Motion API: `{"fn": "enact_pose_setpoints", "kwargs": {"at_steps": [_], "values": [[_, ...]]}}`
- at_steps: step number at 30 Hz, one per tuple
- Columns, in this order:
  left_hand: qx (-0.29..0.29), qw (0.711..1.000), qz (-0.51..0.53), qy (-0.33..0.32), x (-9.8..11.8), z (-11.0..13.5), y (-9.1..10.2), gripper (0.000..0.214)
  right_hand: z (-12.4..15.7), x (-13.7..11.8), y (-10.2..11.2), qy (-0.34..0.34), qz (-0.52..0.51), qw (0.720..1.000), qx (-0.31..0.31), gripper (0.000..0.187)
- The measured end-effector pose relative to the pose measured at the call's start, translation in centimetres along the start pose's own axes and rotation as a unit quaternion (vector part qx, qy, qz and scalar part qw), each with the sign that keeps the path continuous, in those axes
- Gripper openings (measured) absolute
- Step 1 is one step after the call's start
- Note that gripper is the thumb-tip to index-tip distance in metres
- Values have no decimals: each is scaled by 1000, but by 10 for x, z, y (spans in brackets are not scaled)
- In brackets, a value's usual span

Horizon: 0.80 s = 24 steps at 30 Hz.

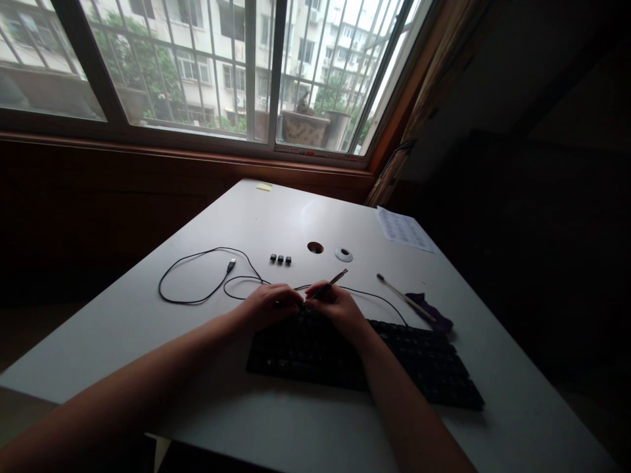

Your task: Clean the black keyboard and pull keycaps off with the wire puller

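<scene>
A black keyboard (424,368) lies on the white table, partly covered by my hands and right forearm. My right hand (342,312) is closed around a thin, pen-like tool (337,278). Its upper end points up and away to the right, while the lower end is hidden by my fingers. Over the keyboard's back left part, my left hand (271,307) has its fingers bent and drawn together, close to the right fingertips. Whatever they pinch is too dark to make out. Beyond the hands stand three small black keycaps (280,259) in a row.
A black cable (190,303) loops left, ending in a USB plug (231,265). Behind the keycaps are a table hole (315,247) and its ring cover (344,254). At right, a long-handled brush (401,294) rests on a dark purple cloth (434,312); printed paper (405,229) lies farther back.
</scene>
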<state>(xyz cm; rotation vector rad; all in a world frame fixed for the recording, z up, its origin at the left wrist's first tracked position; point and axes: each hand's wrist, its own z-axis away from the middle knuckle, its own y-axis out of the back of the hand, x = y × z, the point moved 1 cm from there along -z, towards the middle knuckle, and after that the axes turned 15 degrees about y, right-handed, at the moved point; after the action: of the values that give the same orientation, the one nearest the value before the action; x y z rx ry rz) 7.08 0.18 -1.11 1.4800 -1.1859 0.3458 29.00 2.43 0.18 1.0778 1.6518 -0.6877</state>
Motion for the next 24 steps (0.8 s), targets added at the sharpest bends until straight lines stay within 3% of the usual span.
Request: {"fn": "enact_pose_setpoints", "kwargs": {"at_steps": [19, 24], "values": [[9, 1000, 3, -2, 9, -1, -1, 7, 0, -6, -4, -27, -13, 999, -18, 33], [23, 999, -30, -8, 10, 0, -2, 16, 1, -3, -4, -22, -39, 999, -23, 34]]}}
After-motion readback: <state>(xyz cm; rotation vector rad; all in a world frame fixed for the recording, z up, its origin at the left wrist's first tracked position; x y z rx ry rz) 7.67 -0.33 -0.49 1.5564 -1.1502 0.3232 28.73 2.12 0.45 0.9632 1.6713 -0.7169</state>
